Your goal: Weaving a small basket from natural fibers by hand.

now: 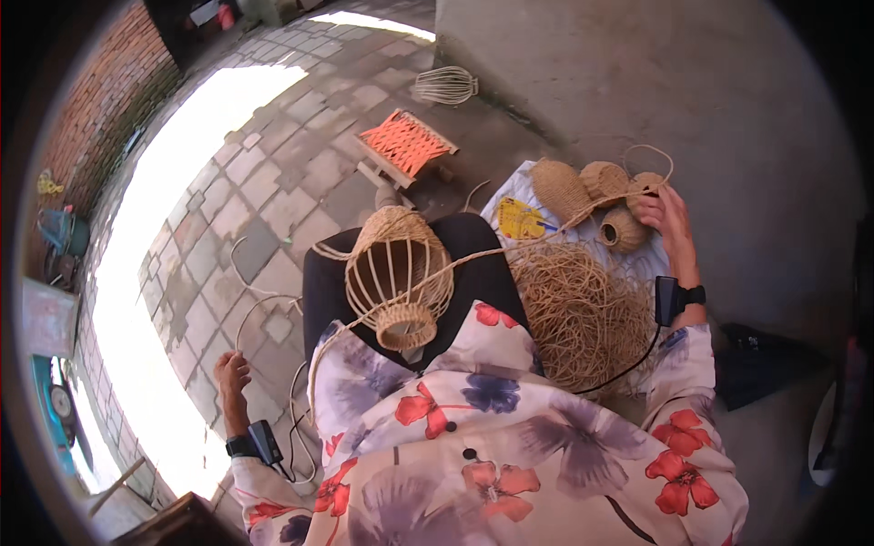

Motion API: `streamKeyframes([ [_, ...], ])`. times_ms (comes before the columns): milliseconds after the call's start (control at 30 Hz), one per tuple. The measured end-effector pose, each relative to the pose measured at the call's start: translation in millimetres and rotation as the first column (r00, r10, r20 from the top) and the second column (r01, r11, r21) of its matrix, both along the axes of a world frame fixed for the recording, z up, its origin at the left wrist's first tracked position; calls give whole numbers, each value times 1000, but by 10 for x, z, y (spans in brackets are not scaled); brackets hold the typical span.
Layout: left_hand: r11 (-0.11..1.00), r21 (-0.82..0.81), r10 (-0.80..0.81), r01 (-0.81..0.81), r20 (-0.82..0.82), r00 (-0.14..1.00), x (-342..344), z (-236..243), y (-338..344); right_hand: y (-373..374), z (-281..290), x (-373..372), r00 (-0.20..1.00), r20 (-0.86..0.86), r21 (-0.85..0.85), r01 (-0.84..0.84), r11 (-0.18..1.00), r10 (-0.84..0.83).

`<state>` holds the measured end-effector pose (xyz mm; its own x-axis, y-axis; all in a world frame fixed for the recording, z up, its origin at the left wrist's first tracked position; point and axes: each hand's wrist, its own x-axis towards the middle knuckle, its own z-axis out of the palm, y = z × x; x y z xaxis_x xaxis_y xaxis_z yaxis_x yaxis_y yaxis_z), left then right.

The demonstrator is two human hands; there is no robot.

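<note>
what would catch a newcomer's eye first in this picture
Probably the half-woven, bare-ribbed basket on the dark trousers, with a tan cord running across it to the right hand. Next, the orange-webbed stool on the paving beyond, and the tangled fibre heap right of the trousers.

The black-trousered lap [487,284] is crossed by tan twisted cord [510,247]; room is left beyond the far edge of the orange-webbed wooden stool [406,146].

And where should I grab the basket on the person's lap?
Probably by the basket's woven neck ring, coming from the side nearest the person's body. The ring is narrow and sits at the end facing the person, while the bare ribs beyond it have wide gaps and might bend. Mind the cord crossing over it.
</note>
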<state>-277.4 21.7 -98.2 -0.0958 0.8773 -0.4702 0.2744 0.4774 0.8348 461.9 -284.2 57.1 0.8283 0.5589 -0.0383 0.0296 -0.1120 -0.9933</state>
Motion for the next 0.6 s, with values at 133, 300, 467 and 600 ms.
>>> streamKeyframes([
  [133,998,61,-22,23,-23,1000,216,200,2,94,-423,-143,967,152,-693,-43,720,204],
  [300,842,448,287,301,-844,454,-251,169,-106,942,-541,-1819,716,348,-285,-534,796,605],
  [467,851,435,-78,295,-451,889,932,1025,-294,1194,-548,-2363,416,566,-333,-675,659,712],
  [600,653,409,-542,638,-336,770,1893,1262,-760,1149,-620,-2209,486,285,-266,-788,555,826],
])
